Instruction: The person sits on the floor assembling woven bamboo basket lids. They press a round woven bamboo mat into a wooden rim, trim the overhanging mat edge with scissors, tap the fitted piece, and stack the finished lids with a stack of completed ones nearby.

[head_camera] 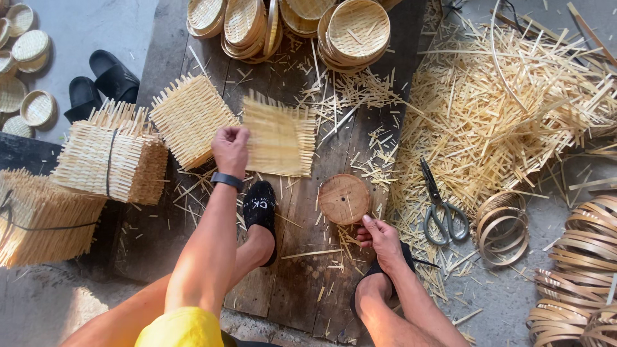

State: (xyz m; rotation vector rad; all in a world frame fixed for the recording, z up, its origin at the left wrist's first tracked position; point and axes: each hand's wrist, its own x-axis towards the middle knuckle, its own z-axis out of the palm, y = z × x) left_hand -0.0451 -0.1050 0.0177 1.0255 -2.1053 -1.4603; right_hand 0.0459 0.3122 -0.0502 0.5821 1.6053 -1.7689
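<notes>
My left hand is closed in a fist, fingers pinching the near edge of a square woven bamboo mat; the mat is blurred, lifted a little off the plank floor. Just left of those fingers a second woven mat lies tilted against the boards. Further left, a bundle of mats tied with a dark strap, and beyond it another strapped bundle.

My right hand is low and near my right foot, fingers curled, thumb tip touching the rim of a round wooden disc that lies flat on the planks. I cannot tell whether the fingers hold anything.

Right of that hand: grey-handled scissors on the offcuts, then a few bamboo hoops. Loose bamboo strips heaped beyond. Far above my left fingers, stacked round woven trays. A pair of black slippers sits far left on the concrete.
</notes>
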